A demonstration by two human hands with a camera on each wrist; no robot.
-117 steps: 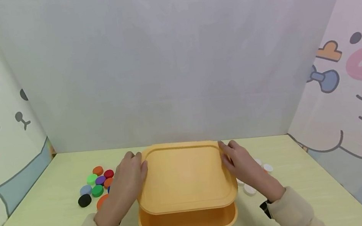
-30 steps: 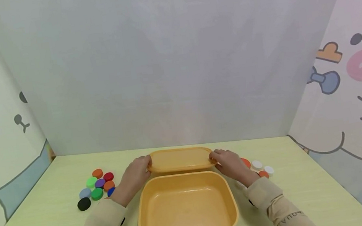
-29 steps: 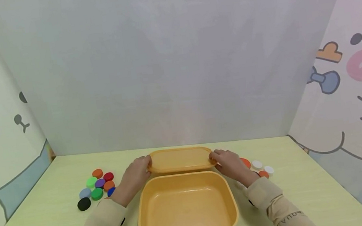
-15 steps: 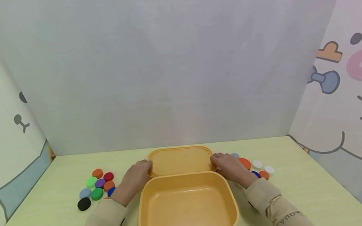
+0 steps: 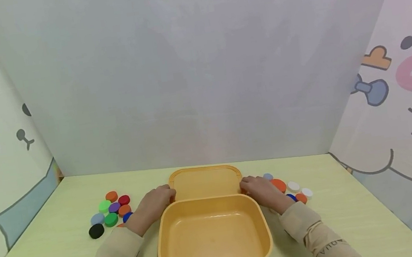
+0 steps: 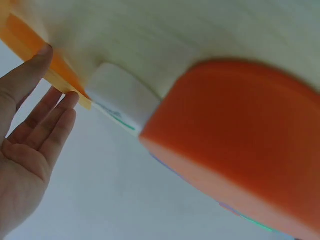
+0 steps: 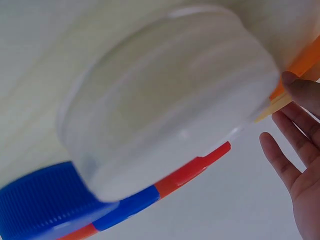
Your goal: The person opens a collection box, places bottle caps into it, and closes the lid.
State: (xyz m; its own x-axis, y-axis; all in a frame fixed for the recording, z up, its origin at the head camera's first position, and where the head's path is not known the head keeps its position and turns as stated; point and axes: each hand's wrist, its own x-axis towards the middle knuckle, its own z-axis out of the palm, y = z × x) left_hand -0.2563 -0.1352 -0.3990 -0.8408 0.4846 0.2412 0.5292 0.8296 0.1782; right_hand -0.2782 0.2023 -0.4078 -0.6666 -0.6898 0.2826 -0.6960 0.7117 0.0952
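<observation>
A yellow-orange plastic box [image 5: 214,241] stands uncovered on the table at front centre. Directly behind it lies its matching lid [image 5: 205,181], nearly flat, its near edge hidden by the box's back wall. My left hand [image 5: 157,202] pinches the lid's left side, and my right hand [image 5: 260,189] pinches its right side. Seen from the left wrist, the thumb is on one face of the lid's edge [image 6: 30,41] and the fingers are on the other. In the right wrist view the thumb and fingers likewise straddle the lid's edge [image 7: 306,61].
Several coloured bottle caps [image 5: 111,219] are grouped on the left of the table, partly behind my left arm. On the right, orange, blue and white caps [image 5: 293,186] lie beside my right wrist. A pale cloth backdrop [image 5: 199,81] rises behind the table.
Earlier the lid was held tilted above the box. It moved away from me to behind the box, and over the last second it sank lower with both hands on it.
</observation>
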